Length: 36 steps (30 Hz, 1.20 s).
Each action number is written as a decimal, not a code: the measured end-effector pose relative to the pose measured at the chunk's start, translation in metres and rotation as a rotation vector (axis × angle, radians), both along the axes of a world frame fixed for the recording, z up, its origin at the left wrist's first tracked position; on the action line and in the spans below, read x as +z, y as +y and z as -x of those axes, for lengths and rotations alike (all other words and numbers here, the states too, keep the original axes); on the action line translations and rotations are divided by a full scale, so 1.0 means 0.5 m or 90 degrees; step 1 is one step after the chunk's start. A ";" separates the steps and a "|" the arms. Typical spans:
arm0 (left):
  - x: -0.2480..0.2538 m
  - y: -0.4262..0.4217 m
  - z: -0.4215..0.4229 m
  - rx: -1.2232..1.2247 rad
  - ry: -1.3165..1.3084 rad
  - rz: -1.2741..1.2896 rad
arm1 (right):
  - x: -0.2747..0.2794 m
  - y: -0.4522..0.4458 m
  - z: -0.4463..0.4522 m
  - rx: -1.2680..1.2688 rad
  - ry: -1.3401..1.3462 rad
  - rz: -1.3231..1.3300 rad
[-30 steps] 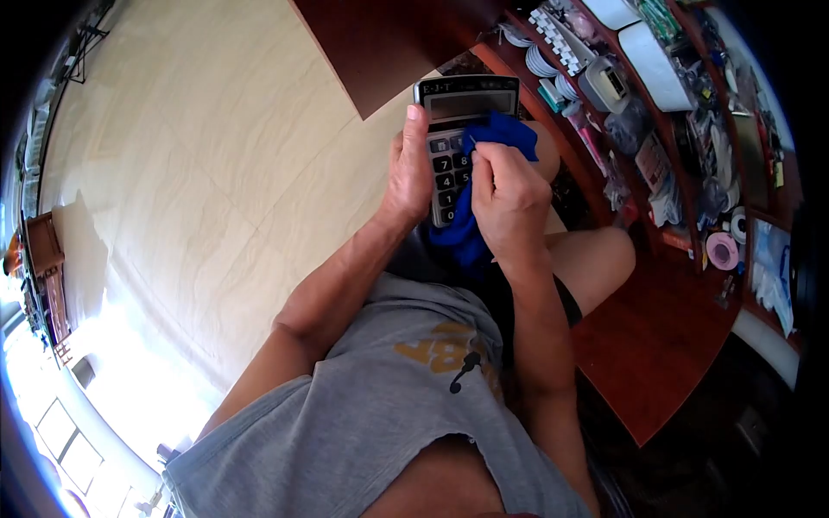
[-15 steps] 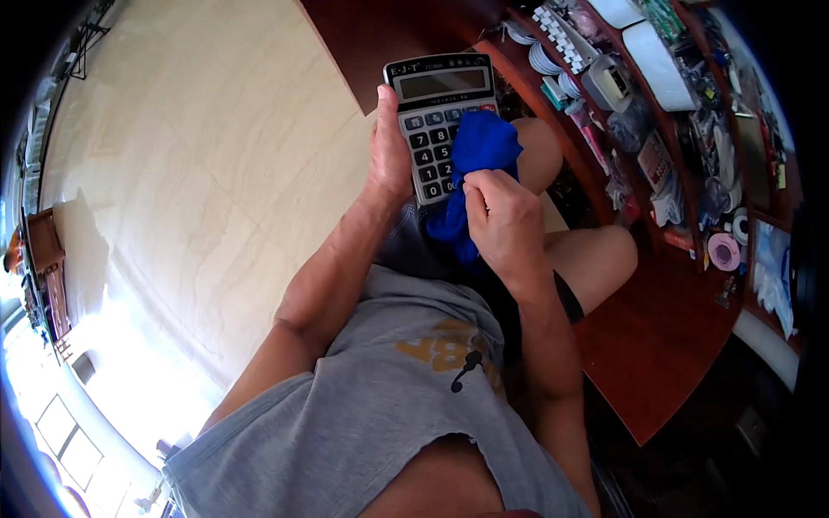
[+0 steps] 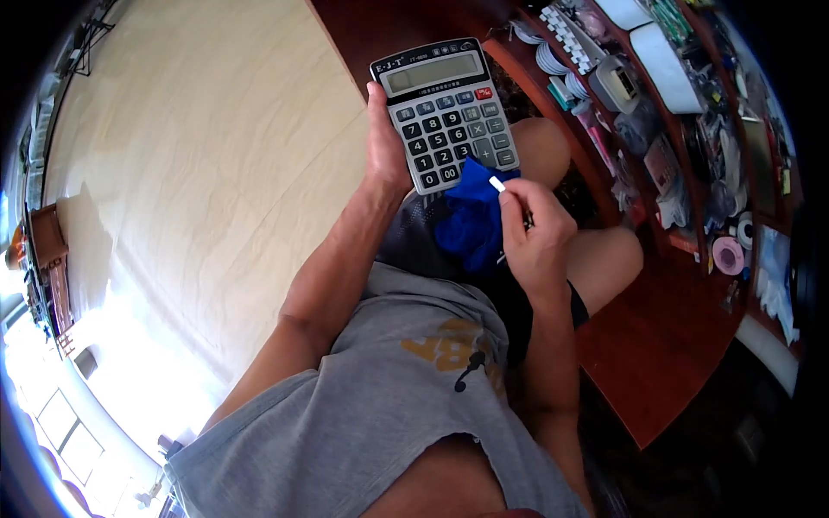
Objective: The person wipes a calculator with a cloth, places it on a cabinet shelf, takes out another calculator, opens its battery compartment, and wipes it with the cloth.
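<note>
My left hand [image 3: 389, 148] grips a grey and black desk calculator [image 3: 446, 121] by its left edge, thumb along the side and the other fingers hidden behind. The keys and the blank display face up. My right hand [image 3: 540, 226] is closed, with a small white-tipped piece [image 3: 496, 184] pinched between thumb and finger; its kind is unclear. A bunched blue cloth [image 3: 473, 226] lies beside and beneath that hand, over my lap, and overlaps the calculator's lower edge. Whether my right fingers also hold the cloth I cannot tell.
To the right, reddish-brown shelves [image 3: 596, 177] carry packets, stacked white dishes and a pink tape roll [image 3: 726, 255]. A dark red wooden panel [image 3: 648, 363] is below them. A pale tiled floor [image 3: 207, 155] spreads on the left.
My right hand has moved down and right, off the keys, and the blue cloth has dropped lower with it. The whole keypad now shows, and a white tip appears at my fingers.
</note>
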<state>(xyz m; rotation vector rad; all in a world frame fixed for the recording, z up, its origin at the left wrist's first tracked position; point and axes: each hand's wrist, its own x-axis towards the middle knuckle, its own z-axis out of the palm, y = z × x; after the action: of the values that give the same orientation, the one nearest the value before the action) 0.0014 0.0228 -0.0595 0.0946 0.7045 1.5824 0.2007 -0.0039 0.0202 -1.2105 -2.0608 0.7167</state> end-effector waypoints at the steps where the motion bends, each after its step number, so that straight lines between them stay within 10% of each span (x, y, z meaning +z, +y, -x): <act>1: 0.005 -0.002 -0.004 -0.005 -0.006 -0.011 | -0.003 0.004 -0.003 -0.021 0.008 -0.016; 15: 0.010 -0.012 -0.012 0.008 0.072 0.003 | -0.008 -0.023 -0.011 -0.044 -0.019 -0.041; 26: 0.024 -0.022 -0.035 0.002 0.161 -0.023 | -0.067 -0.010 -0.033 0.052 0.391 0.710; 36: -0.003 -0.015 -0.018 0.053 0.141 -0.002 | -0.040 -0.007 -0.097 -0.096 0.126 0.360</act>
<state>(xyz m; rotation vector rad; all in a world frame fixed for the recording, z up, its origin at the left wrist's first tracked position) 0.0105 0.0153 -0.0610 0.2487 0.8884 1.6678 0.2495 -0.0074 0.0004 -1.5030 -1.6305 1.3428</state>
